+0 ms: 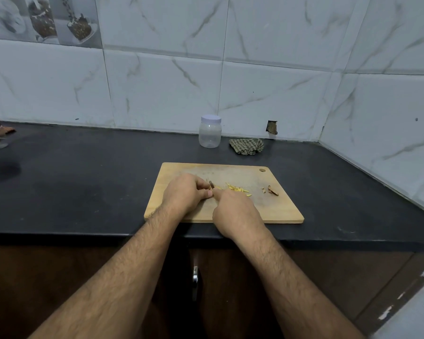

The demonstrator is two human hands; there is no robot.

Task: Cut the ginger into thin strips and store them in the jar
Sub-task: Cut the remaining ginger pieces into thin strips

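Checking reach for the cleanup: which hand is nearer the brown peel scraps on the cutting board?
Right. The right hand lies just left of the peel scraps; the left hand sits farther left, beyond the ginger strips.

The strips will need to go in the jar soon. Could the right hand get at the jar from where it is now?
Probably yes. The jar stands upright, lid on, at the wall behind the cutting board, with bare counter between. The right hand is busy cutting ginger strips and seems to grip a knife, so it must free itself first.

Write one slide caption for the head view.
Both hands cutting ginger on a board; closed jar waits behind.
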